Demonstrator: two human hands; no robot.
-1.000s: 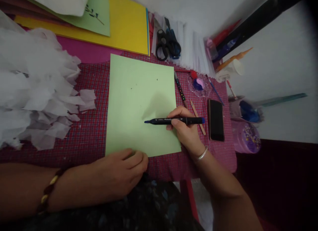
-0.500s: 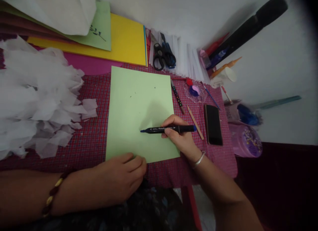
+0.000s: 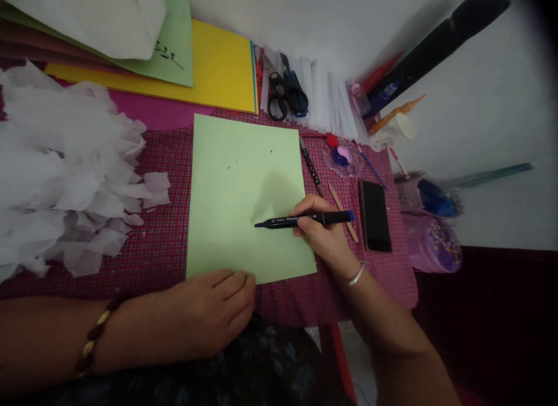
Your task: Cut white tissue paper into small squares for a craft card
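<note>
A pale green sheet of paper lies on the checked cloth in front of me, with a few tiny dark marks on its upper half. My right hand grips a black marker between thumb and fingers. Its blue tip points left over the sheet; I cannot tell whether it touches the paper. The marker's blue end sticks out on the right. My left hand rests at the sheet's lower edge, fingers curled loosely together, with nothing visible in them.
White tissue paper pieces heap up at left. Behind lie yellow sheets, black scissors and white strips. To the right are a dotted pen, a wooden stick, a paint dish, a phone and a purple tub.
My right hand has shifted slightly to the right and up with the marker, so its tip sits farther right over the sheet. My left hand stays where it was.
</note>
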